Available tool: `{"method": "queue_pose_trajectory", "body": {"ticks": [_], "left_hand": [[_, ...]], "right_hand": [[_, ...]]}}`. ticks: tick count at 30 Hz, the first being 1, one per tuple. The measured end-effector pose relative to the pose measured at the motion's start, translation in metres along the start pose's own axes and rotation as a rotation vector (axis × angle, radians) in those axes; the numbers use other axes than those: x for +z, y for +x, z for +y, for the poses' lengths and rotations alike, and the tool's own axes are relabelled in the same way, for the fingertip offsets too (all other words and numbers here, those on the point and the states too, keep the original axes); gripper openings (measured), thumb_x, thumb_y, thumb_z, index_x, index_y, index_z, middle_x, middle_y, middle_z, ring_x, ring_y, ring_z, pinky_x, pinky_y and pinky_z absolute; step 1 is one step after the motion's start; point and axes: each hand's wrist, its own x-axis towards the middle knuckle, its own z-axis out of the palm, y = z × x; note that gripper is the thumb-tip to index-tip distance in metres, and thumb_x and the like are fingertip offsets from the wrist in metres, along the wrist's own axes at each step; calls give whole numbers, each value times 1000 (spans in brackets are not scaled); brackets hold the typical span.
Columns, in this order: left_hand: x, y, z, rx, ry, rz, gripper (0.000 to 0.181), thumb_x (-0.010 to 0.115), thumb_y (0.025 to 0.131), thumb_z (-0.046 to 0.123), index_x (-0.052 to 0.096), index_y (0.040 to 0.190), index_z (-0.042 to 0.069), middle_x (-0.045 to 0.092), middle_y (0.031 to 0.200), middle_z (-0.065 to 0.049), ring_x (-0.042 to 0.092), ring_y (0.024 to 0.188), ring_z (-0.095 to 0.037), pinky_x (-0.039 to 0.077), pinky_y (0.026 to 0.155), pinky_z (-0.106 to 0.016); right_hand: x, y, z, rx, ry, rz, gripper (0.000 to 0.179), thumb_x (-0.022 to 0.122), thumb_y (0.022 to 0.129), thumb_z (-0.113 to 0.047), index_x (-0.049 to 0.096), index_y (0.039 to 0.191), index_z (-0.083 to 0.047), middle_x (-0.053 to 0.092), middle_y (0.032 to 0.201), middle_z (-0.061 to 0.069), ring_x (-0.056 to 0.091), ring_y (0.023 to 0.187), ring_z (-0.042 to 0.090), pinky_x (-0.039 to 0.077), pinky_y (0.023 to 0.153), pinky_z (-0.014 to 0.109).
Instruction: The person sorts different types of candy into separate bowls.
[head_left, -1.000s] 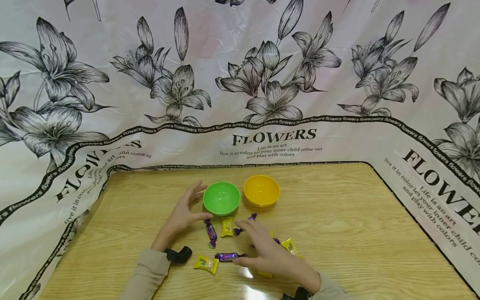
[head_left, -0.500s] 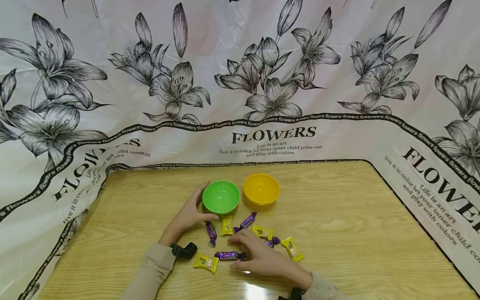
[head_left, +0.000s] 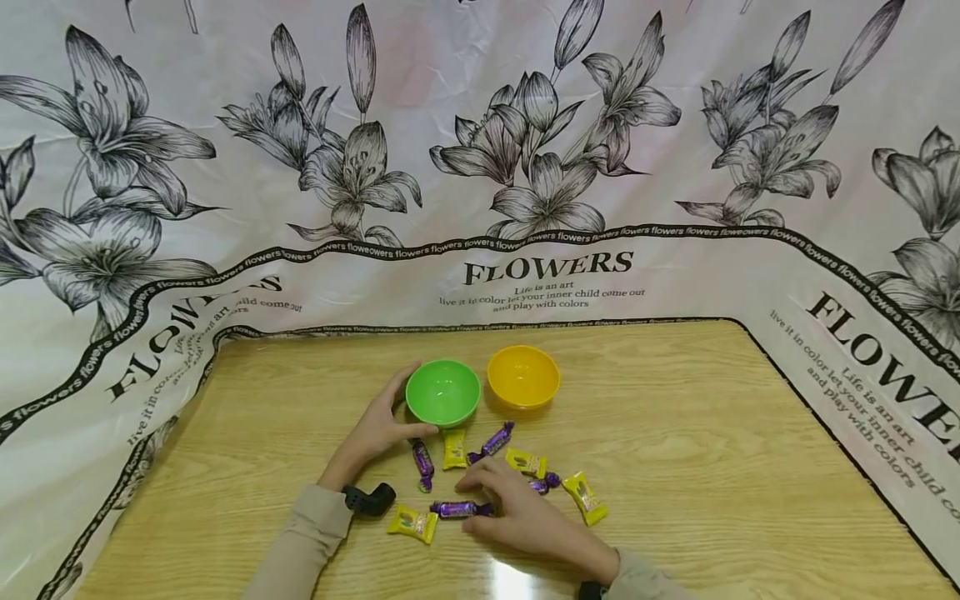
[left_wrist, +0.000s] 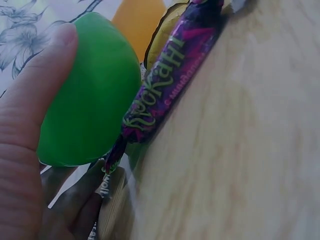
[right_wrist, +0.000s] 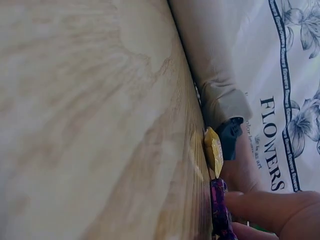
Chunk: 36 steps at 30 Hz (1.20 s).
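Note:
My left hand (head_left: 382, 429) grips the green bowl (head_left: 443, 393) at its left side, the thumb low at the front and the fingers round the back; the left wrist view shows the thumb (left_wrist: 55, 65) against its wall. My right hand (head_left: 517, 508) is low over the table, thumb and fingers spread about the right end of a purple-wrapped candy (head_left: 456, 510). In the right wrist view a fingertip (right_wrist: 237, 202) is right at that candy (right_wrist: 219, 205), which lies on the table. Another purple candy (left_wrist: 165, 80) lies before the bowl, near my left thumb.
An orange bowl (head_left: 523, 377) stands right of the green one. Yellow-wrapped candies (head_left: 412, 524) and purple candies (head_left: 491, 442) lie scattered before the bowls, another yellow packet (head_left: 585, 498) at their right. Flowered cloth (head_left: 555, 283) rises behind the wooden table (head_left: 712, 433).
My left hand has moved right and closed on the green bowl's side. My right hand has shifted slightly left and down toward the purple candy, uncovering candies behind it.

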Motion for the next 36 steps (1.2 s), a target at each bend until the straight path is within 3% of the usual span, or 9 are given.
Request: {"method": "queue_pose_trajectory", "body": {"ticks": [4, 12, 20, 23, 28, 36], "left_hand": [[1, 1, -1, -2, 6, -2, 107, 90, 74, 25, 24, 158, 17, 34, 158, -5, 34, 142, -30, 17, 117, -58], [1, 1, 4, -19, 22, 1, 106, 88, 76, 13, 22, 159, 14, 32, 158, -12, 32, 143, -35, 16, 117, -59], [0, -6, 36, -19, 23, -17, 103, 87, 77, 14, 23, 157, 5, 32, 157, -17, 33, 142, -37, 19, 116, -59], [-1, -7, 39, -19, 22, -12, 103, 87, 77, 14, 24, 157, 5, 33, 156, -17, 34, 141, -38, 18, 116, -59], [-1, -7, 37, -24, 8, -15, 103, 88, 77, 15, 23, 157, 6, 33, 157, -16, 33, 142, -38, 17, 117, -58], [-2, -6, 36, -2, 9, -16, 103, 87, 76, 13, 24, 156, 3, 35, 155, -18, 35, 141, -38, 17, 116, -59]], "right_hand": [[2, 2, -1, -11, -24, 52, 26, 76, 88, -17, 68, 112, -11, 59, 111, -3, 51, 95, 12, 46, 83, 25], [1, 11, -7, 10, -99, 42, 15, 80, 81, -8, 73, 94, -12, 58, 91, -7, 51, 86, 7, 48, 76, 20], [-5, 12, -13, 85, -41, 11, 11, 78, 85, -11, 74, 94, -15, 57, 90, -10, 51, 84, 5, 47, 74, 21], [-8, 12, -16, 101, -12, 2, 11, 78, 86, -11, 74, 95, -16, 58, 90, -10, 53, 87, 6, 48, 75, 22], [-15, 17, -23, 72, -51, 17, 13, 79, 84, -10, 75, 96, -15, 59, 89, -8, 54, 86, 8, 48, 75, 22], [-35, 30, -35, 9, -102, 98, 16, 81, 81, -5, 75, 95, -11, 64, 91, -6, 56, 89, 10, 50, 80, 29]]}}
